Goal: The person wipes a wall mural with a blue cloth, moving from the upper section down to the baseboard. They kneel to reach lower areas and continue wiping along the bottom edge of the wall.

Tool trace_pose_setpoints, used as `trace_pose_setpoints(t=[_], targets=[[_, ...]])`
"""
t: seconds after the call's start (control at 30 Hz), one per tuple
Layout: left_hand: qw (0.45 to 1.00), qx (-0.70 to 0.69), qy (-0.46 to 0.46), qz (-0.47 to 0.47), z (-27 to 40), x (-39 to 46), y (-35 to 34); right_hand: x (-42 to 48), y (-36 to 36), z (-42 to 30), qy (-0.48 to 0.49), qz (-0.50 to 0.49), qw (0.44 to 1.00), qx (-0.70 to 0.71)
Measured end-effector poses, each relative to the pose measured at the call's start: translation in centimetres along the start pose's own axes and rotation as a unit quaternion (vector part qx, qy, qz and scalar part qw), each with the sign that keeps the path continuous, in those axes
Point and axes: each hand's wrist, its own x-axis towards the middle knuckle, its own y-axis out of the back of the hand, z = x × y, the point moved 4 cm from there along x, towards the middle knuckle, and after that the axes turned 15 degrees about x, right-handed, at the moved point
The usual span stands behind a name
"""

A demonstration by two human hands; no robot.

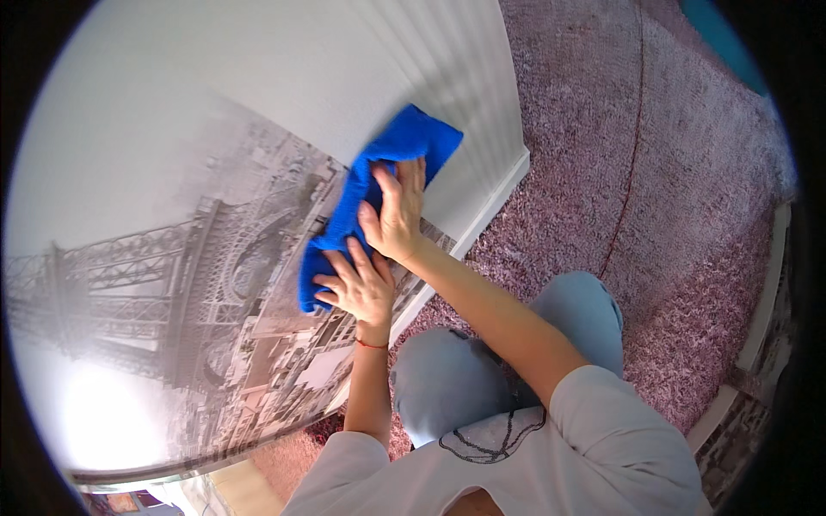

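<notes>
A blue cloth (387, 148) lies spread against an upright white panel (290, 71) printed with a picture of the Eiffel Tower (187, 290) over city buildings. My left hand (361, 284), with a thin red band at the wrist, presses on the cloth's lower left end, its fingers spread. Higher up, my right hand (397, 213) lies on the middle of the cloth, and its upper fingertips reach the fold near the top end. Part of the cloth is hidden beneath both hands.
A white baseboard (490, 206) runs along the panel's bottom edge. Shaggy pinkish-purple carpet (684, 258) covers the floor, with a dark red line across it. My bent knees (445, 367) are close to the panel. A teal object (729, 45) shows at the upper right.
</notes>
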Motion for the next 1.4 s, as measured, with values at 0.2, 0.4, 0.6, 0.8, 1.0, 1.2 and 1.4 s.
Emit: trace_pose_setpoints(t=[0.2,0.4,0.6,0.8,1.0,1.2,1.4], targets=[[0.980,-0.108,-0.132,-0.102,6.7,-11.8,-4.5,-16.9,5.3,6.9,-0.192,0.015,0.969,-0.158],[0.923,-0.192,-0.182,-0.279,6.7,-23.9,-6.6,-28.6,8.2,4.9,-0.344,-0.150,0.903,-0.210],[0.891,-0.161,-0.136,-0.402,7.1,-28.2,-5.6,-31.5,8.1,3.8,-0.399,-0.146,0.887,-0.180],[0.864,-0.270,-0.231,-0.357,11.9,-20.5,-4.2,-26.8,9.8,9.5,-0.371,0.029,0.900,-0.227],[0.869,-0.280,-0.219,-0.343,11.0,-21.4,-4.4,-26.9,9.5,8.6,-0.382,0.037,0.897,-0.218],[0.890,-0.200,-0.121,-0.392,1.5,-30.1,-4.3,-34.3,5.1,-0.2,-0.446,-0.103,0.877,-0.146],[0.911,-0.221,-0.059,-0.342,0.7,-30.7,-4.3,-34.9,4.6,-0.3,-0.424,-0.127,0.882,-0.163]])
